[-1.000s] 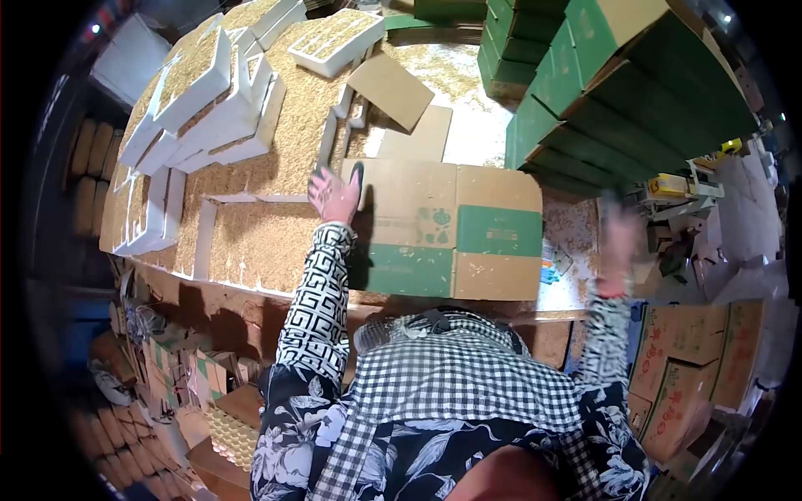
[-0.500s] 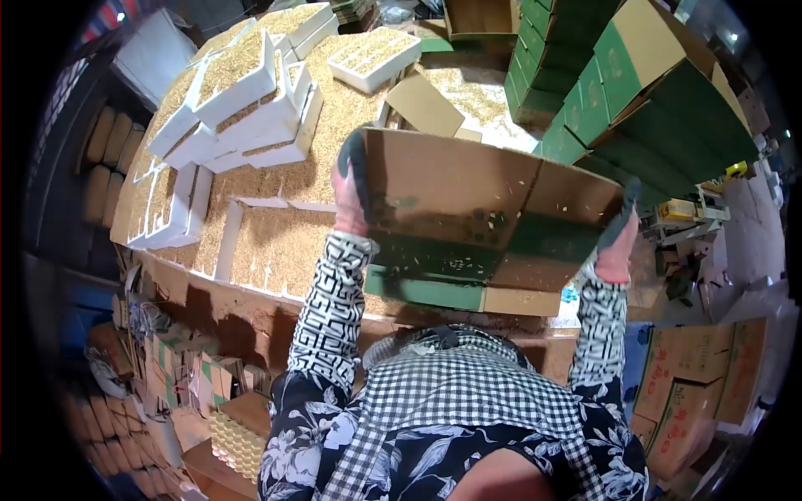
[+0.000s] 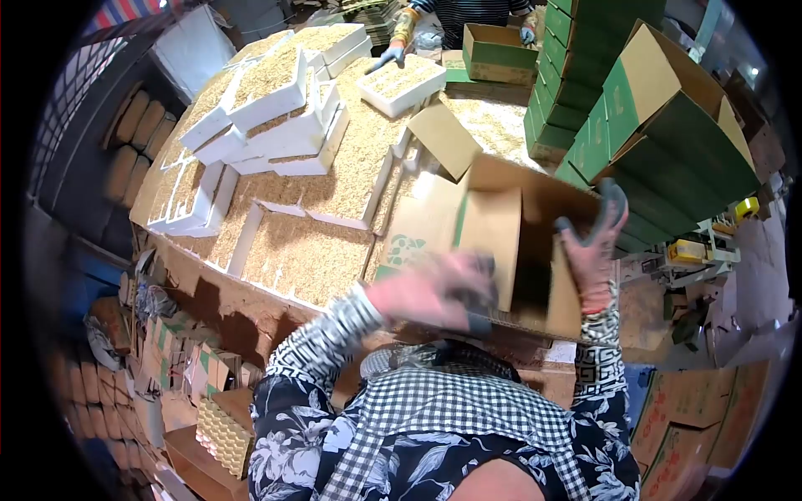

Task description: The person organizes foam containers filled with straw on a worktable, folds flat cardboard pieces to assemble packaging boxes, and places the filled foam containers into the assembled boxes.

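Note:
An opened-out cardboard box (image 3: 547, 179) stands in front of me with its mouth facing up and flaps raised. My right hand (image 3: 595, 250), in a pink glove with dark fingertips, is at its right side, thumb toward the inside and fingers along the outer edge. My left hand (image 3: 434, 292), gloved alike, is smeared by motion over the near left of the box, close to an upright inner flap (image 3: 493, 242). Whether it touches the cardboard I cannot tell. A flap with a green print (image 3: 409, 246) lies out to the left.
White foam trays (image 3: 267, 146) filled with sawdust-like grains are stacked at left on the grain-covered table. Green cartons (image 3: 660, 150) stand at right. Across the table, a co-worker's gloved hand (image 3: 388, 57) touches a foam tray (image 3: 405, 88), near an open carton (image 3: 501, 63).
The flattened box I held up between both hands is now opened and lower. My left hand has moved down and right across it. A co-worker has come into view at the back.

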